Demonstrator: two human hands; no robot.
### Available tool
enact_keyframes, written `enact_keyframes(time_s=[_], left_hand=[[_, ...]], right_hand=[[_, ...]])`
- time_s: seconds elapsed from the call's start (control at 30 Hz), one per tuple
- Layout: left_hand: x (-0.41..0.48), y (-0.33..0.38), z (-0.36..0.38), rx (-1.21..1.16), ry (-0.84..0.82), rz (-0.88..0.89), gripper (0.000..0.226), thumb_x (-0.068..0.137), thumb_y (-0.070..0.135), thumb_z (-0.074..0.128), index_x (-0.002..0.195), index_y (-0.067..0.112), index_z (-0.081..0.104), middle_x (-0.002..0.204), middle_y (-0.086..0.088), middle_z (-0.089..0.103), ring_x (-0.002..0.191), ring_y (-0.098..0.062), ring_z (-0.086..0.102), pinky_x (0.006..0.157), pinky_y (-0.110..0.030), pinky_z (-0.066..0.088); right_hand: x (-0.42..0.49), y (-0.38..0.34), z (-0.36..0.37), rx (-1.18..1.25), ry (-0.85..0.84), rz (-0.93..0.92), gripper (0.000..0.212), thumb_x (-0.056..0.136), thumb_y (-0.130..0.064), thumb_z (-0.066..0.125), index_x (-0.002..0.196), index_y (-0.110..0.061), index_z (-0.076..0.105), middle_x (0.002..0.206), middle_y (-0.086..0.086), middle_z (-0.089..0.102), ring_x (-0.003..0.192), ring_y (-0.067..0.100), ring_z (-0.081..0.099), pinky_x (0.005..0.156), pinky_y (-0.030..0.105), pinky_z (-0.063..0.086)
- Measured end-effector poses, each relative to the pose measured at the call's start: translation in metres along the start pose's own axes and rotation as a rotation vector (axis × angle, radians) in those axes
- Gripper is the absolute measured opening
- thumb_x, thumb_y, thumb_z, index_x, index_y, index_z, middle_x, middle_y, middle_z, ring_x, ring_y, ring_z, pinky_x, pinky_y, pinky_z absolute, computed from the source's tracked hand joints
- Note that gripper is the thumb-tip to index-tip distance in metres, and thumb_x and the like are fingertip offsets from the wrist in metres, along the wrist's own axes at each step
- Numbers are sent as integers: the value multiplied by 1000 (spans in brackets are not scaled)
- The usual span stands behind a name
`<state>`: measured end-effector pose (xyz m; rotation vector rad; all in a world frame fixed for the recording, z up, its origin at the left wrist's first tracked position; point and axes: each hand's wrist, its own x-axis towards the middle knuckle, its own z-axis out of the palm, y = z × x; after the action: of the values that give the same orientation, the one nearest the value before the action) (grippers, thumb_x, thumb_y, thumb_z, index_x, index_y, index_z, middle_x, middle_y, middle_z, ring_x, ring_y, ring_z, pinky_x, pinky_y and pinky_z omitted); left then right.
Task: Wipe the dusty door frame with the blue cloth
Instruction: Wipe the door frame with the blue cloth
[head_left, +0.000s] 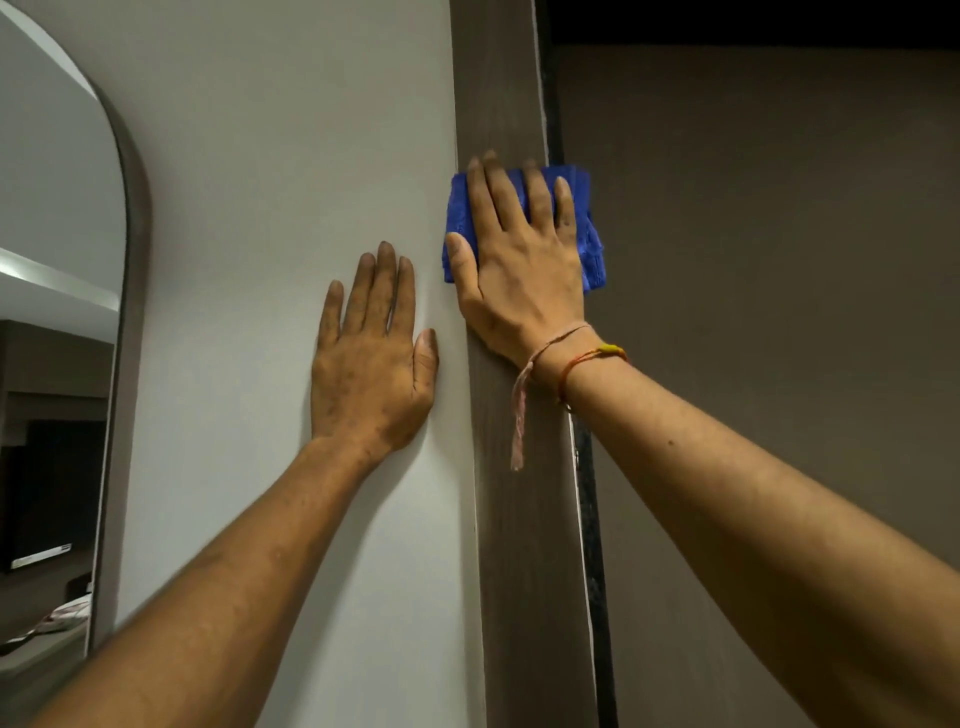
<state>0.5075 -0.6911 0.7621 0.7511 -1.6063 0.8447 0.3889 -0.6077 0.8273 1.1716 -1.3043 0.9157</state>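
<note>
While the right hand (519, 260) lies flat on the frame (514, 519), the cloth (592, 244) sits pinned beneath its palm and fingers, high up on that dark brown upright. Fingers are stretched out straight and a little spread, thumb out to the left, pressing rather than gripping: nothing is curled around the cloth. Blue fabric shows on both sides of the hand, a strip along the left edge by the thumb and a broader, folded part sticking out past the frame's right edge, over the dark gap (584, 519) that runs down beside it. Two thread bands (566, 358) circle the right wrist, one pale with a loose tail hanging down, one reddish with a yellow bead. Over on the left, the left hand (371, 364) is planted flat on the white wall (291, 156), fingers extended and close together, thumb just beside the frame's left edge, holding nothing. It sits lower than the right hand. Both hands look smudged with grey dirt on the backs and fingers. Right of the gap stands a plain brown surface (779, 312). Far left, an arched mirror (57, 312) with a brown rim hangs on the wall.
</note>
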Motion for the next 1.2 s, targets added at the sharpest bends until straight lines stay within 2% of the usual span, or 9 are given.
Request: enact_keyframes(time_s=[0.27,0.4,0.53,0.8,0.93,1.07,1.2], left_hand=[[-1,-1,-2,-12,-20,3,65,92,42,11,147,15,-9,159,-7,-9,146,-18,-11,120,-39,-3],[-3,-1,-4,-7,-31,12,65,92,42,11,147,15,-10,159,-7,-10,146,-17,-12,121,-40,-3],[-1,-1,-2,4,-22,15,64,92,42,12,147,15,-8,160,-7,-8,146,-18,-10,121,-41,-2],[-3,-2,-1,1,-12,20,64,92,41,13,148,15,-7,160,-8,-7,147,-19,-8,121,-40,-2],[-3,-2,0,-7,-4,17,64,93,41,14,147,15,-7,160,-7,-7,146,-18,-9,121,-40,-1],[-2,-2,0,8,-5,17,64,92,41,13,147,15,-8,160,-8,-6,146,-19,-9,121,-40,-1],[-2,-2,-1,-2,-11,27,64,93,42,11,147,15,-9,159,-7,-9,146,-18,-11,120,-39,-5]], right_hand=[[-96,-4,7,36,-35,-27,66,93,-49,26,149,-16,14,159,6,17,147,29,8,121,51,3],[-61,-2,3,5,-32,-44,65,94,-48,27,149,-16,12,159,6,16,147,30,8,120,51,1],[-11,-5,1,-5,-10,27,64,96,-46,27,149,-15,10,160,6,15,147,31,7,120,50,0],[-104,-6,6,20,-39,-39,65,94,-48,27,149,-15,14,159,6,17,147,29,9,120,50,3],[-55,0,1,-7,-39,-61,64,95,-48,27,149,-16,12,159,6,16,147,29,8,120,50,1],[-5,-6,1,-17,-14,37,64,97,-46,27,150,-15,9,160,5,14,147,30,7,121,49,-1],[-57,-9,4,40,-5,-21,65,96,-48,25,150,-15,9,160,6,12,148,28,3,121,48,-1]])
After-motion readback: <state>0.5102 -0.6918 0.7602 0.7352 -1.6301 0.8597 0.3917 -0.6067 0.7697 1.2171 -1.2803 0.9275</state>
